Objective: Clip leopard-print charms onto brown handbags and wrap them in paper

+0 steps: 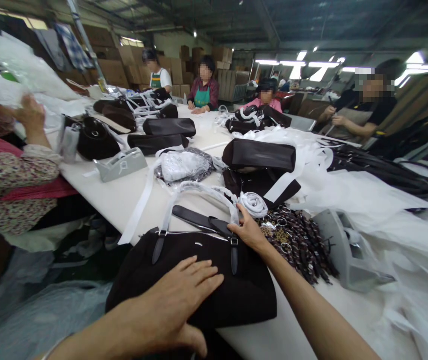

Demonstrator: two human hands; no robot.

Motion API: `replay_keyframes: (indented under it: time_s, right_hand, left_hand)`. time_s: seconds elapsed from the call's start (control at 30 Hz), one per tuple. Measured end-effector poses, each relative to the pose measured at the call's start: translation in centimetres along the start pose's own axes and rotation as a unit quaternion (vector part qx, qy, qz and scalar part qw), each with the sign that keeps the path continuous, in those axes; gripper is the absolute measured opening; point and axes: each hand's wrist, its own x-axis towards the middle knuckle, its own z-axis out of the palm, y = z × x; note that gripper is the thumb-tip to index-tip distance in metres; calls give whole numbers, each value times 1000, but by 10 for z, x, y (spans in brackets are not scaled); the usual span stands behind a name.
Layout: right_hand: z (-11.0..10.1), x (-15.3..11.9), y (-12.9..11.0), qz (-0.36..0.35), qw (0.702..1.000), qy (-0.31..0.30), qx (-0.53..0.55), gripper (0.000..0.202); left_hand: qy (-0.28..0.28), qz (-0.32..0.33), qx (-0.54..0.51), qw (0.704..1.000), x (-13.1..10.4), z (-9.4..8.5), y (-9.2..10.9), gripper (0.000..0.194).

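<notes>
A dark brown handbag (198, 280) lies at the table's near edge, its zip and the two buckled handle tabs facing up. My left hand (168, 300) rests flat on the bag's front panel, fingers stretched out. At the bag's upper right, my right hand (249, 227) has its thumb and fingers closed round the base of the white-wrapped handle (194, 187). A dark leather strap (194, 220) lies across the top beside the zip. Just beyond my right hand sits a coiled white roll (253, 204). Several braided keyring straps (296, 242) are heaped to the right of my forearm.
Grey tape dispensers (121, 164) stand left and right (343, 250). More dark bags (261, 155) and a plastic-wrapped bundle (185, 165) lie beyond. White sheets (379, 190) cover the right side. Another person's sleeve (14, 175) is at left; several co-workers sit across the table.
</notes>
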Motion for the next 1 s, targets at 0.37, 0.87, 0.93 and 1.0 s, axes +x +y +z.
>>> replay_keyframes:
  time_s: [0.37, 0.87, 0.93, 1.0]
  right_hand:
    - [-15, -9, -2, -1, 996, 30, -86, 78]
    - [5, -200, -20, -287, 933, -58, -211, 8]
    - [15, -210, -8, -298, 933, -20, -203, 7]
    - [21, -213, -2, -309, 931, 14, -194, 8]
  left_hand:
    - [18, 22, 211, 977, -13, 47, -22, 64]
    - [171, -162, -199, 951, 53, 23, 1, 11]
    - [193, -205, -268, 921, 76, 37, 0, 6]
    - [201, -236, -307, 900, 95, 51, -2, 15]
